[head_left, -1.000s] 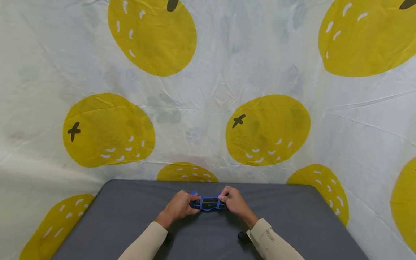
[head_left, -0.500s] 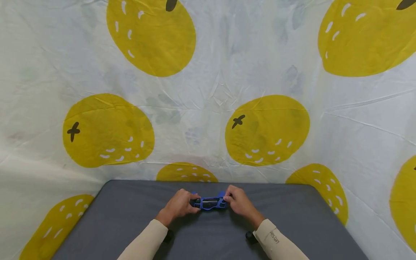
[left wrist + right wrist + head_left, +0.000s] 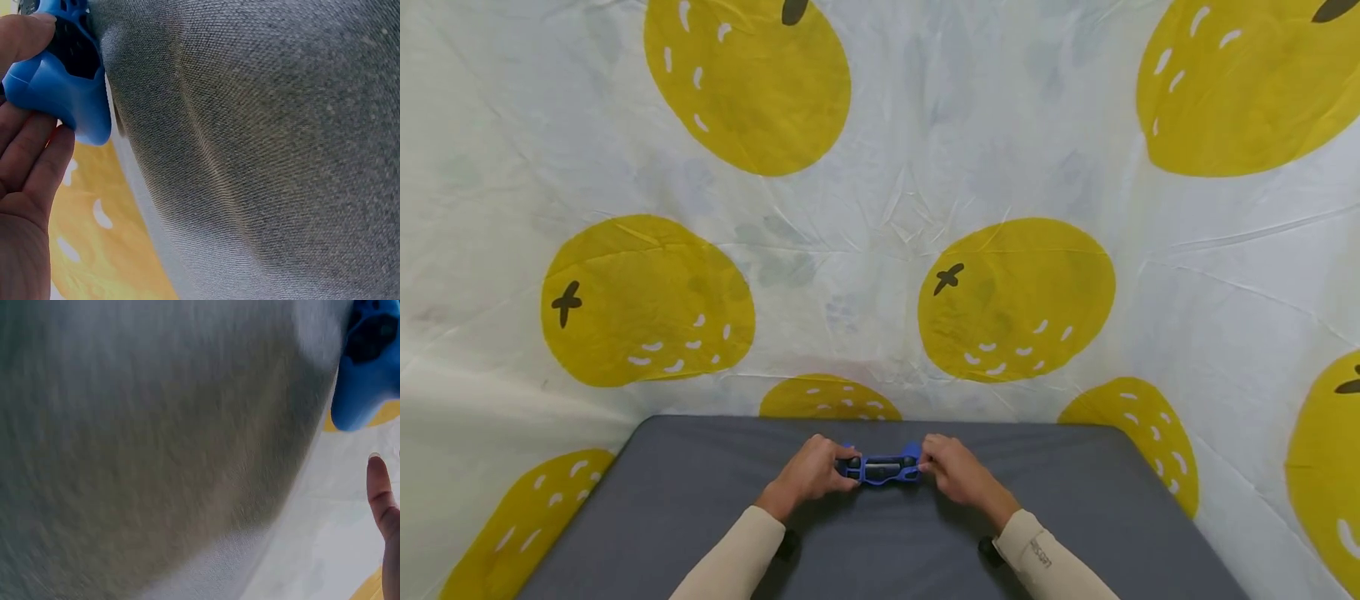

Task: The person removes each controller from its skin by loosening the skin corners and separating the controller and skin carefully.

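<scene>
Right now, a dark controller [image 3: 882, 472] in a blue cover [image 3: 84, 109] sits low in the centre of the head view, level between two hands and over a grey cloth-covered surface [image 3: 700, 517]. On its left end, the left hand [image 3: 808, 477] has a firm hold: in the upper left of the left wrist view the thumb presses on top while the other fingers support the blue handle from below. At the other end, the right hand [image 3: 958, 477] has its bent fingertips against the cover's right edge. Whether they pinch the cover or merely touch it, I cannot tell (the right wrist view catches only one extended finger at its right edge, apart from the blue handle in the upper right corner).

Beige sleeves come up from the bottom of the head view, the right sleeve [image 3: 1045, 560] with dark lettering near the cuff, the left sleeve [image 3: 737, 554] running down to the lower edge. Just beside each cuff is a dark rounded object [image 3: 991, 551], partly hidden. Behind the surface, a pale sheet [image 3: 842, 208] printed with large yellow fruits fills the upper part of the frame and continues down both sides.
</scene>
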A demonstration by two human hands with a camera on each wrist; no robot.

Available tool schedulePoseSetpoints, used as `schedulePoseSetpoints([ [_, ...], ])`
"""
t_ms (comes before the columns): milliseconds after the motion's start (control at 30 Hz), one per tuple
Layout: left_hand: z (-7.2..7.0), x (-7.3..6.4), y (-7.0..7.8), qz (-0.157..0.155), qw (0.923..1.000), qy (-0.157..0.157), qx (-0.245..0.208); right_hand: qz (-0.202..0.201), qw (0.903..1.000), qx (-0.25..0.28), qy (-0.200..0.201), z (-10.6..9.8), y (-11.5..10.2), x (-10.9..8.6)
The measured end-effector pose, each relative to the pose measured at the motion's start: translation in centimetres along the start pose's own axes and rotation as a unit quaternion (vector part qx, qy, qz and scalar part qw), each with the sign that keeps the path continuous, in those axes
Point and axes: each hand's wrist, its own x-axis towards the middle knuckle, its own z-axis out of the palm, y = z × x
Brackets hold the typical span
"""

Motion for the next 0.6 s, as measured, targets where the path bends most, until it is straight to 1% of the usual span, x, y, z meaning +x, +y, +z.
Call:
schedulePoseSetpoints([
  [100,-0.2,0.2,0.1,-0.001,1.0,-0.003,0.002,0.02,0.9993,0.025,0.018,0.1,-0.4,-0.1],
  [200,-0.3,0.2,0.2,-0.005,0.9999,-0.01,0.002,0.052,0.9957,0.067,0.037,0.3,-0.9,-0.5],
  [333,-0.3,0.3,0.2,0.001,0.9998,-0.017,0.009,0.087,0.9854,0.125,0.075,0.7,-1.3,-1.0],
  [400,-0.3,0.4,0.2,0.009,0.9997,-0.016,0.014,0.098,0.9803,0.143,0.095,0.8,-1.4,-1.1],
  [433,-0.4,0.5,0.2,0.014,0.9997,-0.014,0.016,0.099,0.979,0.146,0.102,0.8,-1.4,-1.1],
  [500,-0.5,0.6,0.2,0.016,0.9996,-0.013,0.017,0.096,0.9796,0.142,0.105,0.8,-1.6,-1.0],
  [600,-0.5,0.6,0.2,0.015,0.9996,-0.011,0.021,0.079,0.9854,0.121,0.09,0.7,-2.1,-0.7],
])
